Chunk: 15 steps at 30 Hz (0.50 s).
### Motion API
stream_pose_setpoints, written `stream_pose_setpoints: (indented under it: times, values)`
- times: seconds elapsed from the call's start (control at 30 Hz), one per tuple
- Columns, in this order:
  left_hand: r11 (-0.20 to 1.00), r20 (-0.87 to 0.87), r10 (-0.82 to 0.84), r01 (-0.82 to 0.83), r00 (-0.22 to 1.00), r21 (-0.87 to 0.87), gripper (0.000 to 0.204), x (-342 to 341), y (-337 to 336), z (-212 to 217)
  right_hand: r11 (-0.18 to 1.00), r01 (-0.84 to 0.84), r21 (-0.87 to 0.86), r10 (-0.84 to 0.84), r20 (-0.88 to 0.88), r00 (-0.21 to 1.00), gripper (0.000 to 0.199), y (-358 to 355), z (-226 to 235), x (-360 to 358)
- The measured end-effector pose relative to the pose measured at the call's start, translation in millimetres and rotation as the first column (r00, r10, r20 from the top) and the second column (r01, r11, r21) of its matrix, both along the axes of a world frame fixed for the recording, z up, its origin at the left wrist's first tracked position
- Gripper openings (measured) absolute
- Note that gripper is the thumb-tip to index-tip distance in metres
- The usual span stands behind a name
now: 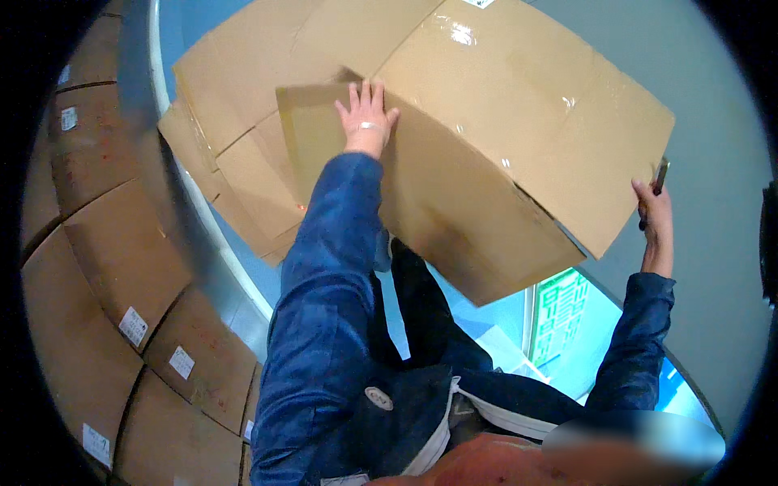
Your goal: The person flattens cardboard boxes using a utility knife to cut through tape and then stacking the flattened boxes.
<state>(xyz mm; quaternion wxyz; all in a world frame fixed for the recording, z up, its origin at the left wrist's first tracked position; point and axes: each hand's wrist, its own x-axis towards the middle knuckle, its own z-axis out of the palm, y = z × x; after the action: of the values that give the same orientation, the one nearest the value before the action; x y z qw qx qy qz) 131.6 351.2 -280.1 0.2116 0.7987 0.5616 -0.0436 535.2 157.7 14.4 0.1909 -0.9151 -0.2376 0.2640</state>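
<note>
Head view: left hand (366, 113) spread flat on the big cardboard box (454, 138) ahead, its length running left-right, while the right hand (655, 212), off its right edge, grips a dark pen-like tool (659, 180).

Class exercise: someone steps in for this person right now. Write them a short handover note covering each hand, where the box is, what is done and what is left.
Left hand: flat, fingers spread, pressing a loose end flap of the large cardboard box.
Right hand: closed round a slim dark tool, beside the box's right edge.
Box: on the pale blue-grey surface, lying tilted; glossy tape runs along its top seam.
Done: top seam looks taped.
Left: the left-end flaps are still open.
Labelled boxes are stacked to the left.
</note>
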Motion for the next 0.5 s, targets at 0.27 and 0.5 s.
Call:
stream_pose_setpoints:
  times: [0.27, 0.5]
  values:
    - [0.716, 0.447, 0.468, -0.030, 0.762, -0.697, 0.084, -26.8, -186.6, -79.6, 0.890, -0.059, 0.452, 0.062, 0.007, 0.998, 0.039, 74.7, -16.5, -69.5]
    - [-0.449, -0.485, 0.870, -0.268, 0.084, -0.852, 0.114, -119.7, -343.3, -69.6, 0.839, -0.067, 0.541, 0.069, 0.017, 0.997, 0.047, 76.6, -5.4, -148.7]
